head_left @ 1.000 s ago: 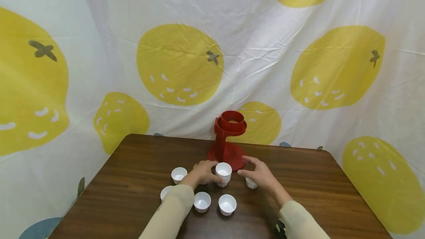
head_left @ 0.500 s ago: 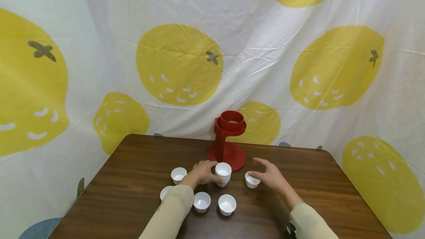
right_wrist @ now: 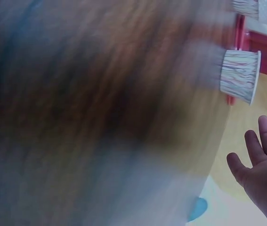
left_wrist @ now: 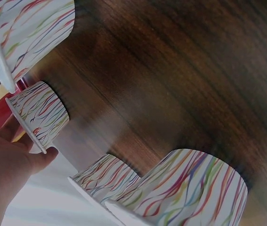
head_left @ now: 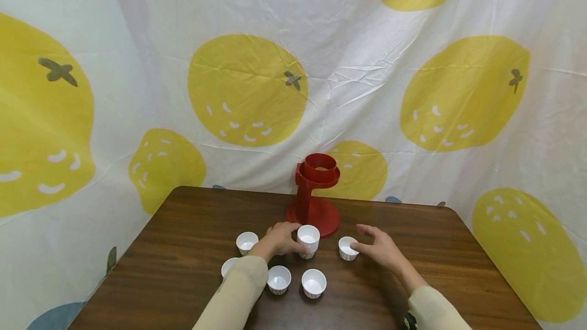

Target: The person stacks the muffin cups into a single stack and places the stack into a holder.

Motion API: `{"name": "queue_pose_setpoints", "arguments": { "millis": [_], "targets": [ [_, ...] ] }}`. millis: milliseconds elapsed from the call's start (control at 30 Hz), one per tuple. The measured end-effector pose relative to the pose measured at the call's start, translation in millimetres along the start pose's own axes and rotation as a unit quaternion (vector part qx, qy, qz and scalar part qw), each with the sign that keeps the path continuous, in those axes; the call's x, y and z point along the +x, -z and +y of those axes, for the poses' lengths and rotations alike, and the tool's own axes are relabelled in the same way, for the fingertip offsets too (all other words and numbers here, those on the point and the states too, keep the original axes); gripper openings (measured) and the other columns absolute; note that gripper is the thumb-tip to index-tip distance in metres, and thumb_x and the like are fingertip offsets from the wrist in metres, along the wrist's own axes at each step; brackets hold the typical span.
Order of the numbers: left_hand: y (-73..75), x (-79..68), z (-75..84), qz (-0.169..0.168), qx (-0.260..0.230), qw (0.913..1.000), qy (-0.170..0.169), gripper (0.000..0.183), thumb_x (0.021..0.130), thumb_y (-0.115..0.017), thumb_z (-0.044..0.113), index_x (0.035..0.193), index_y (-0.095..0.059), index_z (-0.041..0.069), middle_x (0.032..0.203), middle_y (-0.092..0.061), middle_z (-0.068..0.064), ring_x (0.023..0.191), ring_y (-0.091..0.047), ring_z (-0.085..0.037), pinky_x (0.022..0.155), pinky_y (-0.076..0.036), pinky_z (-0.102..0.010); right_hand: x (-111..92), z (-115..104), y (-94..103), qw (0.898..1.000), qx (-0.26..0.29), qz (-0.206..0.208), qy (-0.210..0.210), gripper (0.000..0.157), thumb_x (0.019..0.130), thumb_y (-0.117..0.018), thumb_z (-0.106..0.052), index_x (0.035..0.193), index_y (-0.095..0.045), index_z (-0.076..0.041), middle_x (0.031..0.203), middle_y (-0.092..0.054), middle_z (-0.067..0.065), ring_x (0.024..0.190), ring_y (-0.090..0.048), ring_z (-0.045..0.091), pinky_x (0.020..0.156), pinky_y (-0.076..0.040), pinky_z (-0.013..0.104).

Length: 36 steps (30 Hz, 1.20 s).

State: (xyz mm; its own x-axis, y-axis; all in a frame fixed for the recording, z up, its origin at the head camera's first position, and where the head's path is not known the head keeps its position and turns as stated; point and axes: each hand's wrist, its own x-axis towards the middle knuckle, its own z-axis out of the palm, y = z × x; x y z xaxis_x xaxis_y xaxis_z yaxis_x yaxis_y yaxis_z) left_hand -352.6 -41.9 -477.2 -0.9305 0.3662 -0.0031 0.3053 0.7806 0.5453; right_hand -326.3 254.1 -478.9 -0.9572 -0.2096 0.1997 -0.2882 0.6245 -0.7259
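In the head view my left hand (head_left: pixel 278 241) holds a stack of white paper cups (head_left: pixel 309 237), thumb in front and a finger behind. In the left wrist view part of that hand (left_wrist: pixel 6 162) shows beside a striped paper cup (left_wrist: pixel 39 115). My right hand (head_left: pixel 382 251) is at another paper cup (head_left: pixel 347 249), thumb over its rim, fingers spread and curved. The right wrist view shows that hand (right_wrist: pixel 265 165) with spread fingers below a striped cup (right_wrist: pixel 240 75). Whether the right thumb touches the cup, I cannot tell.
Several single cups stand around: one far left (head_left: pixel 246 242), one partly behind the left sleeve (head_left: pixel 229 266), two in front, left (head_left: pixel 278 278) and right (head_left: pixel 314 282). Behind the stack stands a red stand (head_left: pixel 304 200) with a ring top. A lemon-print cloth (head_left: pixel 353 90) hangs behind the table (head_left: pixel 183 269).
My right hand has moved right, away from the stack, uncovering the right-hand cup, and its thumb is now at that cup's rim. The left hand has stayed at the stack.
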Motion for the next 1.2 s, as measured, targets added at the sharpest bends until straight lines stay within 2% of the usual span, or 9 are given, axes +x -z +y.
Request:
{"name": "queue_pose_setpoints", "arguments": {
  "millis": [233,433,667,1200],
  "targets": [
    [0.6,-0.9,0.4,0.003,0.005,1.0000,-0.003,0.072,0.062,-0.076,0.052,0.122,-0.055,0.019,0.115,-0.056,-0.004,0.108,-0.046,-0.028,0.090,-0.028,-0.052,-3,12,-4.4,0.999,-0.029,0.001,-0.020,0.067,0.071,-0.075,-0.039,0.124,-0.052,-0.004,0.117,-0.057,0.012,0.113,-0.048,0.030,0.093,-0.033,0.048],
    [0.8,-0.4,0.4,0.005,0.011,0.9999,-0.007,0.072,0.061,-0.075,0.053,0.122,-0.055,0.019,0.115,-0.057,-0.004,0.107,-0.047,-0.028,0.088,-0.030,-0.051,-6,17,-7.2,0.999,-0.027,0.002,-0.030,0.069,0.070,-0.076,-0.038,0.124,-0.053,-0.003,0.120,-0.056,0.011,0.115,-0.046,0.030,0.094,-0.033,0.048],
    [0.6,-0.5,0.1,0.004,0.009,0.9999,-0.006,0.072,0.061,-0.076,0.053,0.122,-0.056,0.020,0.115,-0.057,-0.004,0.107,-0.046,-0.028,0.090,-0.029,-0.052,-7,20,-10.0,0.999,-0.028,-0.010,-0.015,0.071,0.068,-0.078,-0.037,0.123,-0.052,0.000,0.118,-0.057,0.013,0.113,-0.048,0.030,0.094,-0.034,0.048],
    [1.3,-0.3,0.0,-0.001,0.008,1.0000,-0.003,0.073,0.062,-0.075,0.053,0.123,-0.055,0.019,0.117,-0.056,-0.003,0.109,-0.045,-0.028,0.091,-0.028,-0.052,-6,19,-15.9,0.999,-0.041,-0.009,-0.008,0.071,0.066,-0.079,-0.038,0.121,-0.055,-0.001,0.114,-0.058,0.012,0.111,-0.048,0.030,0.093,-0.034,0.048]
  ]
}}
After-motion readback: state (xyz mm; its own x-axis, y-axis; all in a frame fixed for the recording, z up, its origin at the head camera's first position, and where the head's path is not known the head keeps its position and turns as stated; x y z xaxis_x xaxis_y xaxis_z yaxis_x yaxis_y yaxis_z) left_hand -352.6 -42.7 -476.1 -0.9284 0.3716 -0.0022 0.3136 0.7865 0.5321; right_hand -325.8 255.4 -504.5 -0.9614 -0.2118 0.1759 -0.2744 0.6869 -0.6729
